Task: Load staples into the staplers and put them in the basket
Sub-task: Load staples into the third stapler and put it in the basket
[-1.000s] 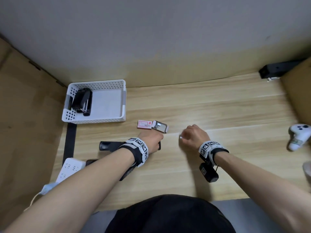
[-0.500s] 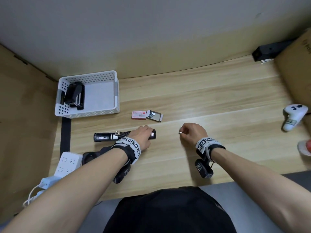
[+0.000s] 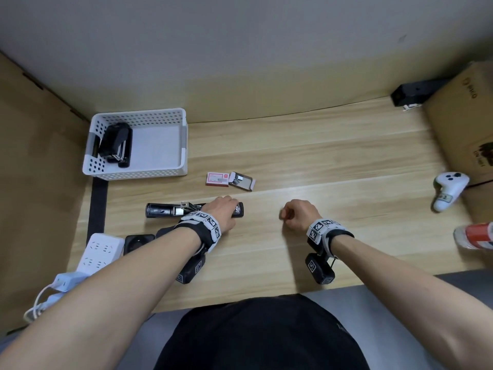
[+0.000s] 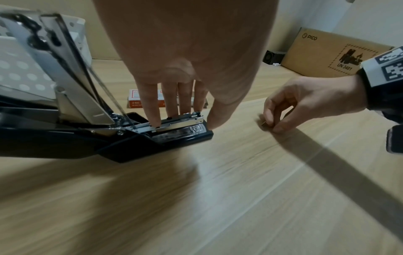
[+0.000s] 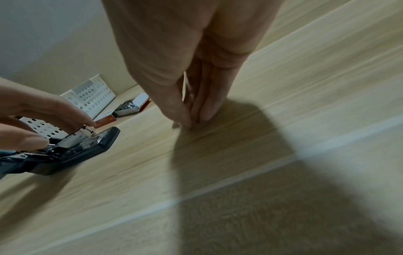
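Head view has me looking down at the desk (image 3: 320, 161), with both hands out in front. My left hand (image 3: 222, 213) is down on the open stapler (image 3: 165, 210), which lies flat on the desk with its top flipped back toward the left. On the left wrist view the fingers (image 4: 152, 110) are mostly straight, tips resting on the metal staple track at the front end, thumb against the nose of the base. So it's steadying the thing more than gripping it.

My right hand (image 3: 298, 214) is a little way to the right, apart from the stapler, fingers bunched down at the desk. It's pinching a small strip of staples (image 4: 264, 123) between thumb and fingertips, right at the desk surface. The right wrist view is too blurry to show the strip itself, only the fingertips pressed together.

Just beyond the hands sits the staple box (image 3: 217, 179), red and white, with its inner tray (image 3: 242, 181) slid out on the right side.

The white basket (image 3: 138, 173) is at the back left corner, and there's another stapler (image 3: 116, 144), closed, lying in its left half.

Other stuff: a power strip (image 3: 100, 249) at the left edge, a white controller (image 3: 448, 189) at the far right, and a cardboard box (image 3: 458, 121) behind it.
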Tool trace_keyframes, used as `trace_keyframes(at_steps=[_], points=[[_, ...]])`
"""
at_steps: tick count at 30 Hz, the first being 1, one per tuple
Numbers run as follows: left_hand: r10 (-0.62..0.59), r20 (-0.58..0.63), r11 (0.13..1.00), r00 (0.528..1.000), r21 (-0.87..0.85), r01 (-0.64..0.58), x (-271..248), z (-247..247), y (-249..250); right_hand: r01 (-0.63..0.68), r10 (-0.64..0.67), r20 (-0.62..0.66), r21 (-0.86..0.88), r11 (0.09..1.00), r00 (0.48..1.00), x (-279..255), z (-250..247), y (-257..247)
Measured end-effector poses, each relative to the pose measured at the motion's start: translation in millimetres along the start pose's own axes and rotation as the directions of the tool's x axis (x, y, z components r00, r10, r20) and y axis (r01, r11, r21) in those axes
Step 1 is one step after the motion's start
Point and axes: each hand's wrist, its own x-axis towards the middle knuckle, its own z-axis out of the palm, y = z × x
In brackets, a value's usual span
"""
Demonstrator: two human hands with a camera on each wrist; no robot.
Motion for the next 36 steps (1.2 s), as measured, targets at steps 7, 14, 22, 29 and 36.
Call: trace_keyframes(at_steps=[7, 14, 22, 29, 36], points=[[-0.016, -0.021, 1.000, 1.000, 0.024, 0.016, -4.0, -0.2, -1.1, -0.033, 0.040, -0.083, 0.079, 0.996, 0.996, -6.9, 7.0, 9.2], [-0.020, -0.061, 1.000, 0.998, -0.003, 0.020, -12.8, 2.5, -1.6, 0.003, 0.018, -0.140, 0.148, 0.989, 0.990, 1.3, 12.9, 10.0], [0.011, -0.111, 0.999, 0.994, -0.040, -0.016, -23.8, 6.9, -6.0, -0.014, 0.023, -0.152, 0.065, 0.998, 0.988, 17.6, 19.5, 4.1], [0.045, -0.130, 0.998, 0.990, 0.037, -0.041, -35.5, 19.9, -14.2, 0.097, -0.096, -0.169, -0.001, 0.995, 0.981, 23.6, 20.0, -3.1], [0.020, -0.083, 0.998, 0.996, 0.054, -0.015, -39.1, 24.1, -17.9, 0.131, -0.127, -0.113, 0.027, 0.991, 0.985, 28.5, 23.1, -13.9]])
